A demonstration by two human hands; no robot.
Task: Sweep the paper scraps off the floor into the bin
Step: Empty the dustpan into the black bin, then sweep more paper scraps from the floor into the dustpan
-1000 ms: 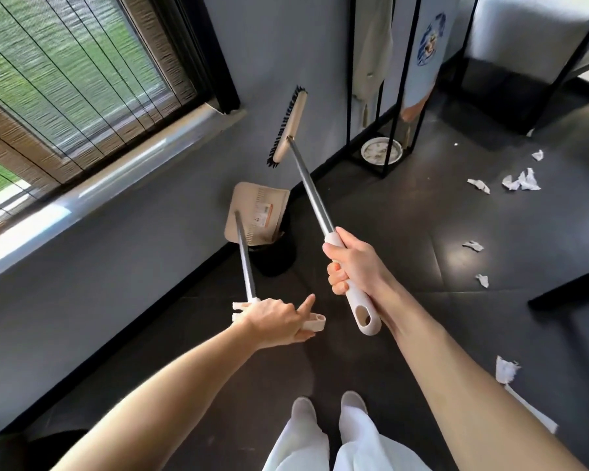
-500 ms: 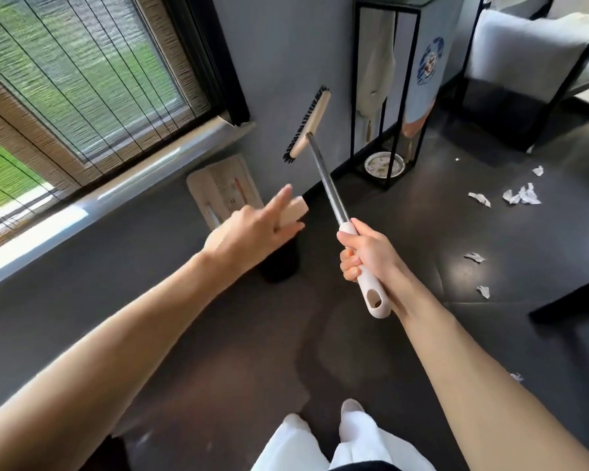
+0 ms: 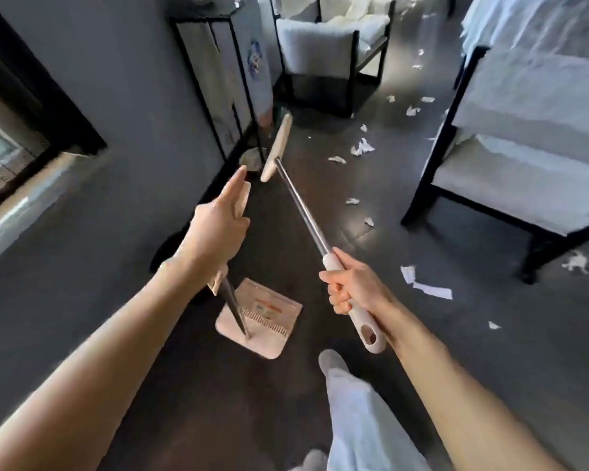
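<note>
Steel-shafted broom [image 3: 303, 212] with a cream plastic grip and head. My right hand [image 3: 352, 288] has all its fingers curled round the grip, leaving the hang-hole end free. That's a carry grip, and the head looks to ride clear of the dark floor [image 3: 184, 385], left of the black-framed white armchair [image 3: 524, 171].

My left hand [image 3: 215, 229] grips the cream top of the beige plastic long-handled dustpan [image 3: 266, 321]. Index finger [image 3: 233, 181] lies straight along it for steering; I can't see the other fingers behind the handle. The pan hangs low, well left of the armchair and mouth tipped away from me, so it's ready to set down.

Torn white paper scraps [image 3: 363, 147] are scattered in front of the armchair and along its left side, none collected yet. Bin: can't confirm it. The dark rounded shape behind my left wrist may be it.

My read is that I'm in transit to the scraps and sweeping hasn't started.
</note>
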